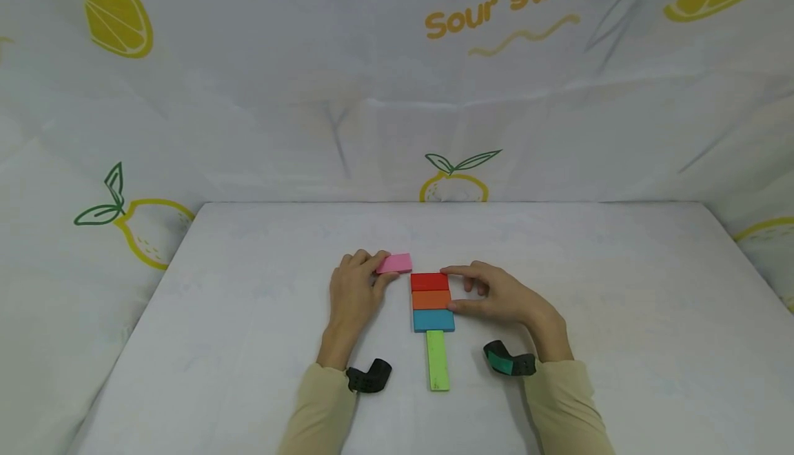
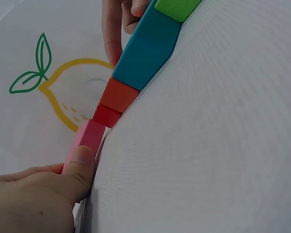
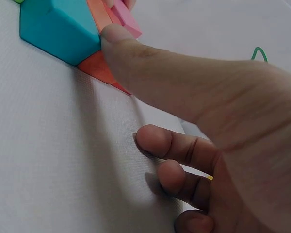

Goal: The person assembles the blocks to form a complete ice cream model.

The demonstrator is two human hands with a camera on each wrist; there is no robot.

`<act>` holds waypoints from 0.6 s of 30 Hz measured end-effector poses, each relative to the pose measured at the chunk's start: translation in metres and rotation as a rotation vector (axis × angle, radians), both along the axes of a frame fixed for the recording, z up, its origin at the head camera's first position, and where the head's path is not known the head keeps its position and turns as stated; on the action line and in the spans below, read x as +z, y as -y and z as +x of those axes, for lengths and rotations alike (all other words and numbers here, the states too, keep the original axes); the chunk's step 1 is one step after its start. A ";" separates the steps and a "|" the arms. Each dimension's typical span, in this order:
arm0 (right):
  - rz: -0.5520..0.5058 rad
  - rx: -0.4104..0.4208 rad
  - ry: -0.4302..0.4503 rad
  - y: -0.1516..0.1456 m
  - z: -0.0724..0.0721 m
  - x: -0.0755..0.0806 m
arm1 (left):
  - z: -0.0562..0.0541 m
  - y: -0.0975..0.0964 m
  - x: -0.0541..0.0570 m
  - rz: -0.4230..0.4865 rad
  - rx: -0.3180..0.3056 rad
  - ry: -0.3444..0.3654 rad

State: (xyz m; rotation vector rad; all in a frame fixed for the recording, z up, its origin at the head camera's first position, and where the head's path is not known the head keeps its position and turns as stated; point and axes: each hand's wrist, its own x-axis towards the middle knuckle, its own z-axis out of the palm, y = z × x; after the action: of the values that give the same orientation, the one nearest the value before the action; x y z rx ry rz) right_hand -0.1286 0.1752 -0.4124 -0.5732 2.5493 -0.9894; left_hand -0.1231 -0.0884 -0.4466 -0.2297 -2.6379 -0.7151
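My left hand point(image 1: 358, 291) pinches a pink block point(image 1: 394, 263) between thumb and fingers, at the far left corner of a row of flat blocks. In the left wrist view that pink block point(image 2: 86, 138) overlaps the end of the row. The row runs from a red block point(image 1: 429, 282) through an orange block point(image 1: 431, 300) to a blue block point(image 1: 433, 320), all side by side. A narrow green block point(image 1: 437, 360) extends lengthwise from the blue one toward me. My right hand point(image 1: 502, 295) touches the row's right side, forefinger at the red block's far corner, thumb beside the orange block.
The blocks lie on a white cloth-covered table point(image 1: 248, 317). Behind it hangs a white cloth point(image 1: 260, 131) printed with lemons and lettering. Dark straps with small devices, a left one point(image 1: 370, 376) and a right one point(image 1: 510, 360), sit at my wrists.
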 end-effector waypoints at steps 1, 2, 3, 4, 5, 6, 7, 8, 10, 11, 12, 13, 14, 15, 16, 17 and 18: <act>0.002 -0.001 0.000 0.000 0.000 0.000 | 0.000 0.000 0.000 0.004 0.002 0.002; 0.004 -0.002 0.002 0.001 0.000 0.000 | 0.000 0.000 0.000 0.007 0.003 0.004; 0.006 -0.003 0.004 0.001 0.000 0.000 | 0.000 0.000 0.000 0.010 0.003 0.006; 0.007 -0.003 0.005 0.001 0.000 0.000 | 0.000 0.000 0.000 0.013 0.002 0.010; 0.008 -0.004 0.006 0.001 0.000 0.000 | 0.000 0.000 0.000 0.015 0.001 0.014; 0.009 -0.004 0.007 0.001 0.000 0.000 | 0.000 0.000 -0.001 0.014 -0.001 0.018; 0.010 -0.003 0.007 0.001 0.000 0.000 | 0.000 0.000 -0.001 0.013 -0.001 0.022; 0.010 -0.002 0.006 0.001 0.000 0.000 | 0.000 0.000 -0.001 0.011 -0.002 0.025; 0.010 0.000 0.003 0.000 0.000 0.000 | 0.000 -0.001 -0.001 0.004 -0.001 0.032; 0.010 0.001 0.002 0.000 0.000 0.000 | 0.000 -0.001 -0.001 0.000 -0.001 0.036; 0.009 0.002 0.000 0.000 0.000 0.000 | 0.000 -0.001 -0.001 -0.003 0.000 0.042; 0.009 0.002 -0.001 0.000 0.000 0.000 | 0.000 -0.002 0.000 -0.007 0.000 0.047; 0.007 0.003 -0.002 0.000 0.000 0.000 | 0.000 -0.002 0.000 -0.011 0.000 0.051; 0.005 0.003 -0.002 0.000 0.000 0.000 | 0.000 -0.003 0.000 -0.014 0.001 0.058; 0.004 0.003 -0.001 0.000 0.000 0.000 | 0.000 -0.003 0.000 -0.015 0.001 0.061; 0.003 0.003 -0.001 0.000 0.000 0.000 | 0.000 -0.003 0.000 -0.015 0.001 0.066; 0.002 0.003 0.000 0.000 0.000 0.001 | 0.000 -0.004 0.000 -0.014 0.001 0.069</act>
State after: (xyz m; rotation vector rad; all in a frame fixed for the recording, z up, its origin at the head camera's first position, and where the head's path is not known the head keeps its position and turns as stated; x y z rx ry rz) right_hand -0.1285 0.1748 -0.4118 -0.5762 2.5485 -0.9860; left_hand -0.1230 -0.0847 -0.4465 -0.2112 -2.7092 -0.7161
